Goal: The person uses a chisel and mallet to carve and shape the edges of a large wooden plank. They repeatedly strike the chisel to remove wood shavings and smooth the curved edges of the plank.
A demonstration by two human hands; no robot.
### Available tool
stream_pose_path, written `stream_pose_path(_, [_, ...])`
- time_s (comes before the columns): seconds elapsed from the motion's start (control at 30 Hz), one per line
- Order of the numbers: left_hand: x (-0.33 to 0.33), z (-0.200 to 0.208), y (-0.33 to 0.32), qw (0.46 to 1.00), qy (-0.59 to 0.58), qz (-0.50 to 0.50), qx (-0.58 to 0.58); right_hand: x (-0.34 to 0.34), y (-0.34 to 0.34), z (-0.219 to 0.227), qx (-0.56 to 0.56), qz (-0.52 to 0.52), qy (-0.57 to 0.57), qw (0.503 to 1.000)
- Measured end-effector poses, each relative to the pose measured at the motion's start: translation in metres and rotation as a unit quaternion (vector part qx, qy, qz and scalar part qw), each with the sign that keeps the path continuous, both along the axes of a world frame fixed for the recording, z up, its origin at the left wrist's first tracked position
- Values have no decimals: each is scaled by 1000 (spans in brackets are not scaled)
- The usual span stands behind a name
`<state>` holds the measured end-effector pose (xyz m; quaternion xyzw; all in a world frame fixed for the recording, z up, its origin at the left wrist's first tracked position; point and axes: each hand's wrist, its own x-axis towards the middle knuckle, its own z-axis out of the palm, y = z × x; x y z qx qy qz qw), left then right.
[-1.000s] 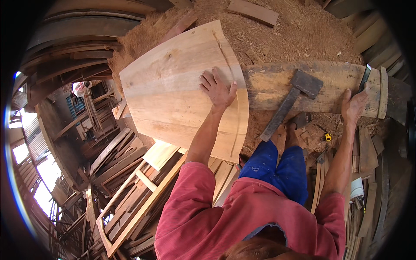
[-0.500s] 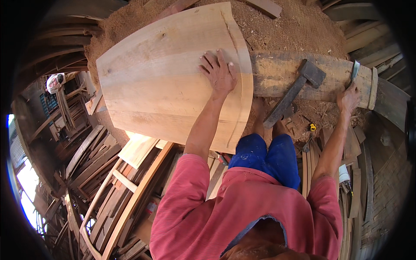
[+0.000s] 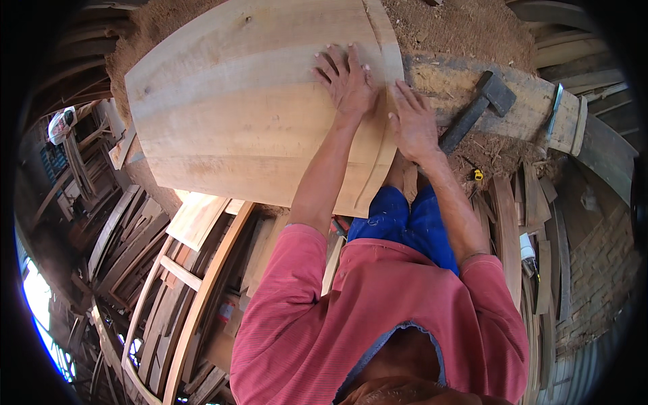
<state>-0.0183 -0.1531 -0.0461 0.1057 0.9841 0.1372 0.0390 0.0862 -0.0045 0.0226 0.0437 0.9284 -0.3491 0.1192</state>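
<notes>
Presently, panel [image 3: 256, 121] lies in front of worker, L of ctr.; its R edge appears to overlap L end of counter [image 3: 442, 88], rest of support hidden. L hand [image 3: 349, 84]: palm down on panel near groove [image 3: 383, 152], fingers spread, nothing gripped; spread presumably steadies the wood over a broad area. R hand [image 3: 413, 125]: fingers straight, held close together, at panel's R edge, no tool in grip; prob. bracing or feeling the rim, tho. firmness of contact can't be told.

Hammer [image 3: 498, 94] on counter, near R hand, head away from worker, handle twd. worker; appar. set so to be within reach yet off panel. Handle end hidden behind R forearm. Blade [image 3: 553, 115] at R end of counter, just beside end strip [image 3: 579, 126], well apart from both hands; likely placed there so edge can't mark panel. Exact seating unclear. Tape [image 3: 478, 175], yellow, lies low on near side of counter, clear of panel. Sawdust [image 3: 472, 34] heaped beyond counter.
</notes>
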Motion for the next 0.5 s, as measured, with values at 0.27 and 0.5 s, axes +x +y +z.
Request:
stream_pose_path(0.27, [3,0,-3,1000,20,1,22,116,-70,3,101,93,-25,990])
stream_pose_path(0.5, [2,8,-3,1000,19,-2,25,99,-36,31,-117,24,-180,976])
